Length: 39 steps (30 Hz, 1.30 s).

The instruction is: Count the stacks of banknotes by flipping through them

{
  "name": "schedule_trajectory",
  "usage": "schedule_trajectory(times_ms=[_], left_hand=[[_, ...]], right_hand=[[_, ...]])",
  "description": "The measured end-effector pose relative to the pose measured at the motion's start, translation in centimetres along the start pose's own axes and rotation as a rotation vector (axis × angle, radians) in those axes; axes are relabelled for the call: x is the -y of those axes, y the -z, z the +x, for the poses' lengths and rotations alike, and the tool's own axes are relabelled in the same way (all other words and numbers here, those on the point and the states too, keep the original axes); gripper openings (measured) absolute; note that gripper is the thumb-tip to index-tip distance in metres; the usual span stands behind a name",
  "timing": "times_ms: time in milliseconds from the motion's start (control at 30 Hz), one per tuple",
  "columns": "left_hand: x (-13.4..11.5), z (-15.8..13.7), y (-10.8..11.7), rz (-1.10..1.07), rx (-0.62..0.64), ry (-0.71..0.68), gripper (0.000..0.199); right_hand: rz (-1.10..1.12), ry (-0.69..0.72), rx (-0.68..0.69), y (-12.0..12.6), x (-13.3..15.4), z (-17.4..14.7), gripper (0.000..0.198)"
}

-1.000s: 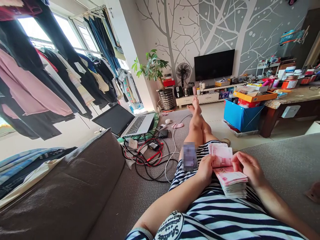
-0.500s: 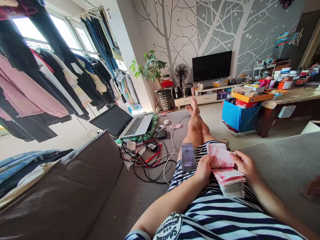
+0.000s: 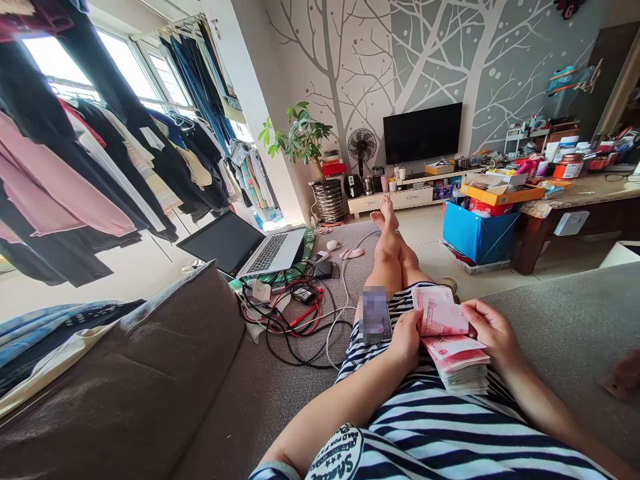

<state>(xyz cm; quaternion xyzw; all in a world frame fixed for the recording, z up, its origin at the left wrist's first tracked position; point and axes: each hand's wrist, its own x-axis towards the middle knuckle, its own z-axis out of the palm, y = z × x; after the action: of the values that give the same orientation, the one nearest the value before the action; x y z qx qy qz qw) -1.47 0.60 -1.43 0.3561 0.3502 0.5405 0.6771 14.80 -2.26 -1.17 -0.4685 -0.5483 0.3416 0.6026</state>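
A thick wad of red-and-white banknotes is folded over above my lap, its stacked ends hanging toward me. My left hand is closed on the wad's left side, thumb on top. At the right, my right hand pinches the edge of the raised banknotes between thumb and fingers. How many notes lie in that pinch I cannot tell. A phone with a blurred screen rests on my thigh, left of the wad, on the striped clothing.
On the sofa to my left lie tangled cables, a black adapter and an open laptop. A blue box stands beyond, beside a cluttered table. Clothes hang at the left; a television stands ahead.
My hands stay almost in place on the banknotes. My right thumb and fingers have shifted slightly at the notes' edge. The view has moved very slightly.
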Motion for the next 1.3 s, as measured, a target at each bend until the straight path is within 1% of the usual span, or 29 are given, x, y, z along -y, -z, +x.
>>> schedule_trajectory(times_ms=[133,300,500,700,933,1033,1133,1200,1300], left_hand=[[-0.3,-0.2,-0.2,0.008,0.002,0.000,0.021],[-0.9,-0.7,-0.6,0.037,-0.026,-0.011,0.020],[-0.9,-0.7,-0.5,0.026,-0.021,-0.024,0.020],[-0.7,-0.5,-0.3,0.023,0.004,-0.041,0.022],[-0.4,-0.4,-0.2,-0.012,0.027,-0.030,0.019],[-0.1,-0.2,0.0,-0.012,0.013,-0.023,0.021],[0.1,-0.1,0.3,0.008,-0.020,-0.025,0.024],[0.1,-0.1,0.4,0.001,-0.019,-0.018,0.022],[0.0,-0.2,0.4,-0.036,0.026,0.019,0.017]], right_hand=[[0.020,-0.007,-0.005,0.0,-0.1,0.0,0.040],[0.034,-0.014,0.008,0.0,-0.2,-0.1,0.039],[0.041,0.003,0.022,0.0,-0.3,-0.1,0.037],[0.021,0.021,0.012,0.0,-0.3,-0.1,0.041],[0.063,0.019,0.035,0.0,0.4,-0.5,0.043],[0.107,0.010,0.057,-0.1,0.5,-0.5,0.045],[0.155,0.008,0.105,-0.3,0.3,-0.3,0.051],[0.120,0.015,0.084,-0.3,0.0,0.1,0.057],[0.016,-0.010,-0.005,-0.3,-0.6,0.6,0.059]])
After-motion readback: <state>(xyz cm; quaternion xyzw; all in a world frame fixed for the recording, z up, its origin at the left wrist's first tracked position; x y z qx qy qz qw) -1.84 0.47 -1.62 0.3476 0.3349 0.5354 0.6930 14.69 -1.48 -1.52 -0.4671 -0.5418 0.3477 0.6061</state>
